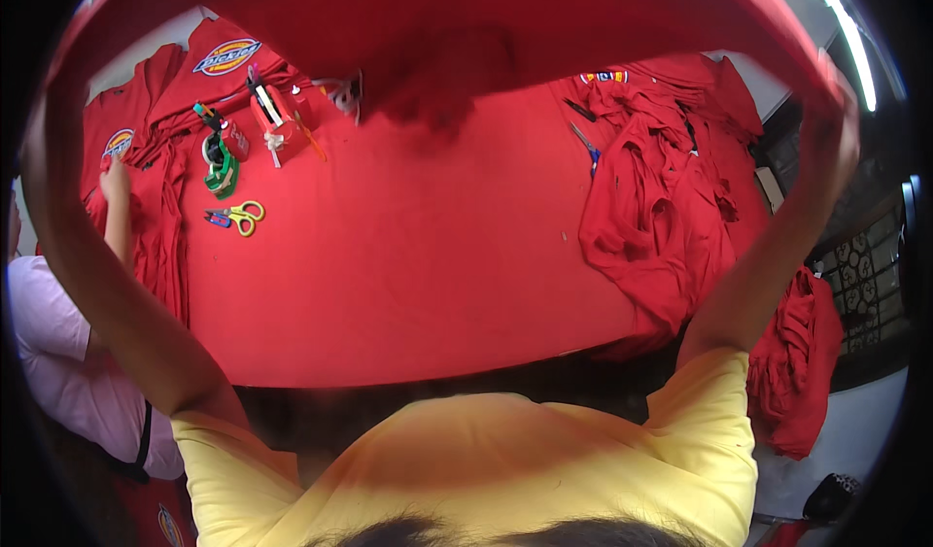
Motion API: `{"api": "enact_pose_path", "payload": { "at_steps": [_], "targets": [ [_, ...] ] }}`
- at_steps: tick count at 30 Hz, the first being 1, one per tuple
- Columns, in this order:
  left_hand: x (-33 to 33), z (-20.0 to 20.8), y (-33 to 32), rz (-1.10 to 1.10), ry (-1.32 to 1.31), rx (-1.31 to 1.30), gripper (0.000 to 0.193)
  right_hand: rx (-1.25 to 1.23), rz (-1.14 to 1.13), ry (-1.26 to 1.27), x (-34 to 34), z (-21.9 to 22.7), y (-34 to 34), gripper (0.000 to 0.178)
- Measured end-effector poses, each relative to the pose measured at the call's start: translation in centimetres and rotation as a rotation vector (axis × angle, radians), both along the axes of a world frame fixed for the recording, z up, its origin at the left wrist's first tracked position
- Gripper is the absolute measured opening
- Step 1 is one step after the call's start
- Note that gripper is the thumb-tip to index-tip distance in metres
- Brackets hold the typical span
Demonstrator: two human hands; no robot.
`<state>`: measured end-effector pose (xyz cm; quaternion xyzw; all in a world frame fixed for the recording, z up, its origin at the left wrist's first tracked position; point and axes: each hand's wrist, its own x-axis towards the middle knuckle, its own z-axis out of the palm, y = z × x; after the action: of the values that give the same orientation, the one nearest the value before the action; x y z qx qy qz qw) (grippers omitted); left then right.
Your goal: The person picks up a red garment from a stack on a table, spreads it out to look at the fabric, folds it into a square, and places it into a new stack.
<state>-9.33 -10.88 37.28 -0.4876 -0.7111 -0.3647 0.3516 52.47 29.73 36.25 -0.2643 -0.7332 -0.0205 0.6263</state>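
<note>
A wide red garment (466,22) is stretched high across the top of the view, held up by both my arms; its kind does not show clearly. My left hand (53,85), dim at the far left rim, grips one side of it. The opposite side is in my right hand (838,95), whose fingers are closed at the cloth's edge. Below the raised cloth lies the red-covered table (408,246). A darker bunched part (437,95) hangs at the middle of the garment.
Yellow-handled scissors (250,219), blue snips (220,219), a green tape dispenser (222,170) and a pen holder (267,105) stand left. Blue-handled scissors (587,149) lie beside piled red garments (651,207). A co-worker's hand (115,180) touches red shirts (155,197).
</note>
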Motion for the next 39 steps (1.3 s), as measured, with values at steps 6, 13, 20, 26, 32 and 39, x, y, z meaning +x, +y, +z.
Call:
{"api": "enact_pose_path", "payload": {
  "at_steps": [6, 13, 20, 26, 32, 39],
  "targets": [
    [12.6, -17.2, -1.5, -0.547, -0.864, -0.285, 0.019, -0.883, 0.676, -0.09, 3.8, -18.0, -8.0, 0.018],
    [19.3, -29.8, -0.8, -0.181, -0.563, -0.914, 0.016, -0.982, 0.337, -0.777, 2.7, -31.7, -9.7, 0.023],
    [31.6, -38.0, 11.9, -0.513, -0.398, -0.567, 0.037, -0.408, 0.381, -0.626, -15.7, -37.7, -19.0, 0.042],
    [30.4, -39.5, 11.9, -0.238, -0.25, -0.791, 0.05, -0.442, 0.226, -0.786, -15.9, -39.7, -18.0, 0.046],
    [32.0, -38.6, 9.4, -0.277, -0.315, -0.832, 0.057, -0.515, 0.222, -0.839, -14.1, -39.1, -19.9, 0.044],
    [29.6, -39.7, 14.2, -0.359, -0.226, -0.751, 0.056, -0.332, 0.255, -0.795, -17.7, -39.6, -15.8, 0.042]
  ]
}}
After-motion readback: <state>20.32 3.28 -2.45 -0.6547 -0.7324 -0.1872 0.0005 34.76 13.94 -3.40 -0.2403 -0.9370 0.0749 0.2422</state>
